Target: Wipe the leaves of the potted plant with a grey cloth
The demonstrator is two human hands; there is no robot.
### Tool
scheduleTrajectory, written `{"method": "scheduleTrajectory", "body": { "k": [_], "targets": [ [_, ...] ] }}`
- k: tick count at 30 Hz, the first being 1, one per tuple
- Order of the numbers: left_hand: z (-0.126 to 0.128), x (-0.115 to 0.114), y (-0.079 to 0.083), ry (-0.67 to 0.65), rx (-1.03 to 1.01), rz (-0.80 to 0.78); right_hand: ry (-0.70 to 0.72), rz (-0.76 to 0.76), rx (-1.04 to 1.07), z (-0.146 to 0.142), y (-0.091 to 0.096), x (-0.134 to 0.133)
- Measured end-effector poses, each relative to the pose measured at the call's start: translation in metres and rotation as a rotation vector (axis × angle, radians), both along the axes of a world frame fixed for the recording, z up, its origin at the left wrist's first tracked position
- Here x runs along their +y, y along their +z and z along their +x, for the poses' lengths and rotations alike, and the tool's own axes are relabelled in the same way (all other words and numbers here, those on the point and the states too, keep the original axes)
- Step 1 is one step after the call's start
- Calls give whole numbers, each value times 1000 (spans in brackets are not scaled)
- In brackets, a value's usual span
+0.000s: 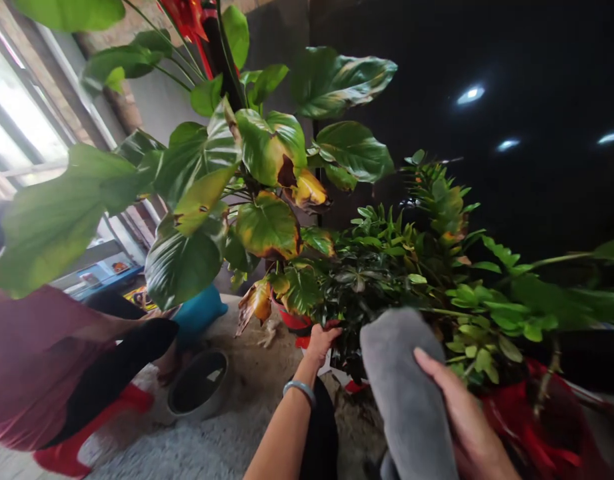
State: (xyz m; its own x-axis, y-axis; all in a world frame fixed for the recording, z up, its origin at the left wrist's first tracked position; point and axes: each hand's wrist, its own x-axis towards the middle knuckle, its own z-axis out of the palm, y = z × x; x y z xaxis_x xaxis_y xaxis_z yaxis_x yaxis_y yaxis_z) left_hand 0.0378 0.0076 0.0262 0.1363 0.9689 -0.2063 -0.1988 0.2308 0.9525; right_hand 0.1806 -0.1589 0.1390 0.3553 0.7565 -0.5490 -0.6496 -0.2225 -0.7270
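Note:
A folded grey cloth (404,393) is held up by my right hand (461,407), with the thumb lying along its near side. My left hand (321,343), a pale bangle (301,392) on its wrist, reaches to the edge of a dark-leaved plant (354,293). Its visible fingers are stretched out toward the leaves, and their tips are partly hidden. Just beyond this hand stands a red pot (293,320). A tall plant with broad leaves (269,223), some yellowed and browned at the edges, rises above it.
On the left, a person in a pink top (47,360) sits on a red stool (94,433). A bucket of dark water (199,383) stands on the rough floor beside them. More potted greenery (479,320) and red wrapping (541,420) fill the right, before a dark glossy wall (517,80).

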Motion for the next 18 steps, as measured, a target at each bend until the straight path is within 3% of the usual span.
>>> {"method": "scheduleTrajectory", "body": {
  "k": [2,4,7,10,12,15,18],
  "targets": [
    [1,-3,4,-8,-13,-13,-165,101,-20,12,17,18],
    [1,-6,8,-14,-19,-25,-225,125,57,12,18,35],
    [0,-8,10,-41,-9,-32,-26,-3,229,-7,-13,39],
    [-5,-6,9,-64,36,-40,203,-73,256,-25,-56,18],
    [-9,-2,7,-74,69,-56,284,-57,223,-22,-71,2],
    [-13,3,6,-95,78,-70,284,5,165,3,-58,-5],
    [-16,6,5,-128,74,-68,69,27,118,21,-26,11]
  ]
}}
